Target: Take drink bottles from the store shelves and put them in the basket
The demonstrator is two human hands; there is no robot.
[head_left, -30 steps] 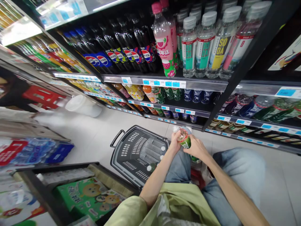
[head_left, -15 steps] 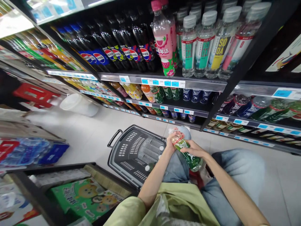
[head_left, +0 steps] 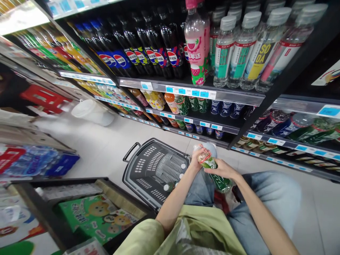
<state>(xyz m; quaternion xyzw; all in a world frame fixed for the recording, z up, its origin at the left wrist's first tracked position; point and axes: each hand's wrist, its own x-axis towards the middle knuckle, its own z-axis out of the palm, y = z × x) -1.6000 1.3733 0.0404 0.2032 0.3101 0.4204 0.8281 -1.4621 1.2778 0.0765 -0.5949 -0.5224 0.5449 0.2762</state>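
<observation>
Pale tiled floor (head_left: 111,159) fronts stocked black shelving (head_left: 289,71). At left, 1 black perforated plastic basket (head_left: 143,177) contains 3 visible white-capped bottles (head_left: 169,187), apparently placed. Rightward, the left hand (head_left: 199,158) closes around the upper end of 1 green plastic bottle with red neck band (head_left: 221,182); right hand (head_left: 223,169) clasps its label, fingers curled. This bottle is outside the basket.

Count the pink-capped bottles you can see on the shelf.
2: one pink-capped bottle at the front of the shelf, left of the soda bottles; a second pink-capped bottle behind it, partly covered. More may be hidden further back.
</observation>
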